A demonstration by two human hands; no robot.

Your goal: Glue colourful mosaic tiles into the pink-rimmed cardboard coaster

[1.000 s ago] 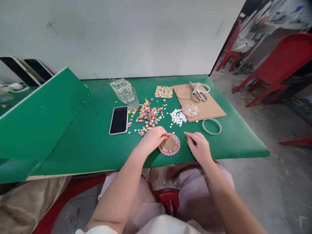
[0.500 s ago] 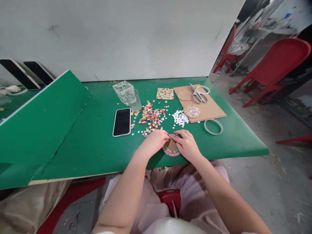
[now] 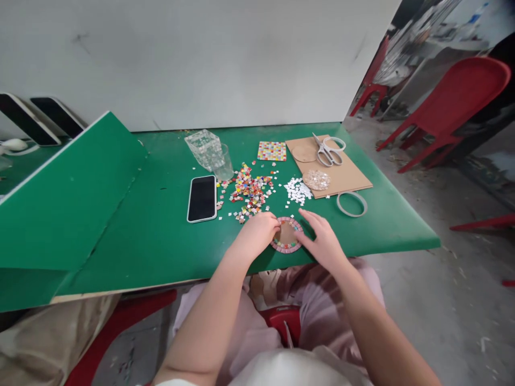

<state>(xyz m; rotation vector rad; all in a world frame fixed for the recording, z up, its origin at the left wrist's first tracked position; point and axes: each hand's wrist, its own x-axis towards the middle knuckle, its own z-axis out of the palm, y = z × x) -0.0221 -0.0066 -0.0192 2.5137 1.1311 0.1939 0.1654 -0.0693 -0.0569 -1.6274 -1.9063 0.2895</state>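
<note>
Head view: a round disc [image 3: 287, 234] lies on the desk [image 3: 161, 241]; the left hand [image 3: 258, 232] bunches its fingers at the disc's left rim, grip unclear; the right hand [image 3: 324, 241], fingers parted, overlaps the right rim.

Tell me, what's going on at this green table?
A seated person is working over a small round disc edged with tiles, its brown centre bare. The left hand has its fingertips at the disc's left edge; the right hand is open at its right. Loose coloured tiles and white tiles lie beyond.
</note>
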